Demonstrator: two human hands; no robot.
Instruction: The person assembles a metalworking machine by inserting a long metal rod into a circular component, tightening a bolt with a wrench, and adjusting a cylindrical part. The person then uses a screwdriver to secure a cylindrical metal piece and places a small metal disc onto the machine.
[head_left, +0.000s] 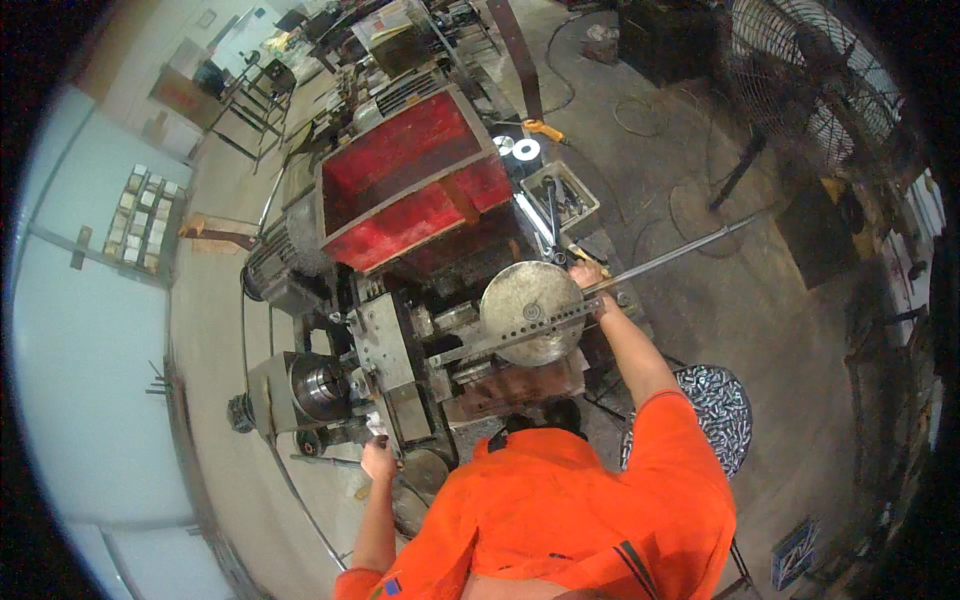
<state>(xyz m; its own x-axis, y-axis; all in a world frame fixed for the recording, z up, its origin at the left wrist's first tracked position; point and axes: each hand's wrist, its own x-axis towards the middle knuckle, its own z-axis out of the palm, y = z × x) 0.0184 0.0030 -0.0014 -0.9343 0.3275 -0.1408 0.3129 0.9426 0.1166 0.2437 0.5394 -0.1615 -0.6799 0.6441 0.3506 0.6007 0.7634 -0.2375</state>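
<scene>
In front of me stands a greasy metal machine [385, 340] with a round chuck [322, 386] on its left. My left hand [379, 458] is closed low beside the chuck, just below a small white piece [375, 423]. What its fingers hold is too small to make out. My right hand [588, 274] reaches past a large round metal disc [525, 300], its fingers curled at the disc's right edge. A flat bar with a row of holes [520, 333] crosses the disc toward my right wrist. A long metal rod [690, 246] stretches right from that hand, partly covering it.
A red metal bin [415, 180] sits on top of the machine. Beyond the disc lie wrenches [545, 228] and a small tray of tools [563, 195]. A container of small metal parts [712, 415] stands at my right, a large fan [815, 85] farther off.
</scene>
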